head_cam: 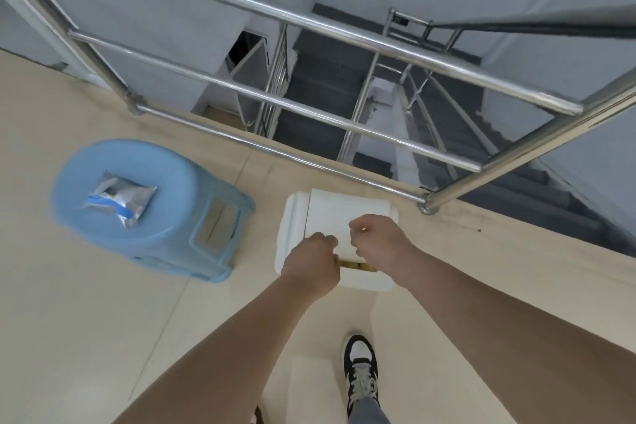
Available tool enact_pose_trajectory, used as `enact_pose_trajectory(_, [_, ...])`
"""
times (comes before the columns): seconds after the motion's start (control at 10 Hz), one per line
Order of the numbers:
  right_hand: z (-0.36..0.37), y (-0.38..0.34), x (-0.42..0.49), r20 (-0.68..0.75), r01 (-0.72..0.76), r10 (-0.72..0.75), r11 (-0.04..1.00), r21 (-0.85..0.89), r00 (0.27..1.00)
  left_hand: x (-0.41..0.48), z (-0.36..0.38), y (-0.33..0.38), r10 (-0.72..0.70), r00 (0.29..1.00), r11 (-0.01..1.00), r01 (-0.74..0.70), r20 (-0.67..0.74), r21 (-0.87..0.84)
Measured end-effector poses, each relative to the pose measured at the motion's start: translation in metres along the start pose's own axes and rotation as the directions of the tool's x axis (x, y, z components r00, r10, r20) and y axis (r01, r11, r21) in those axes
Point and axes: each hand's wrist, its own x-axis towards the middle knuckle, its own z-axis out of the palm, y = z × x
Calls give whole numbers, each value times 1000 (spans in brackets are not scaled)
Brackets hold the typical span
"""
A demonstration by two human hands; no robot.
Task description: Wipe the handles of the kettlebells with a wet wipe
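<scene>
Left grip (311, 263) and right grip (378, 241) curled close together over the white bin (292, 217), whether holding anything I cannot tell, silver wipes packet (120, 200) on the blue stool (165, 227) left of the bin, print blurred.

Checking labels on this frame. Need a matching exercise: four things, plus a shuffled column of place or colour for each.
Things:
1 wipe packet
2 stool
3 bin
4 shoe

Place or colour:
a white, right of the stool
b black and white, at the bottom of the view
c light blue, left of the bin
d lying on the stool's seat

Pairs: 1-d, 2-c, 3-a, 4-b
</scene>
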Motion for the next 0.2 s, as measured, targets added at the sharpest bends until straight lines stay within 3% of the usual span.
enact_pose_trajectory(0.1, [-6,-47,-47,-24,45,-44,998,51,999,-55,-53,4,72,982,994,-86,-175,-72])
enact_pose_trajectory(0.2, [-11,-94,-101,-70,112,-107,991,78,992,-109,-108,7,57,948,970,-127,-312,-209])
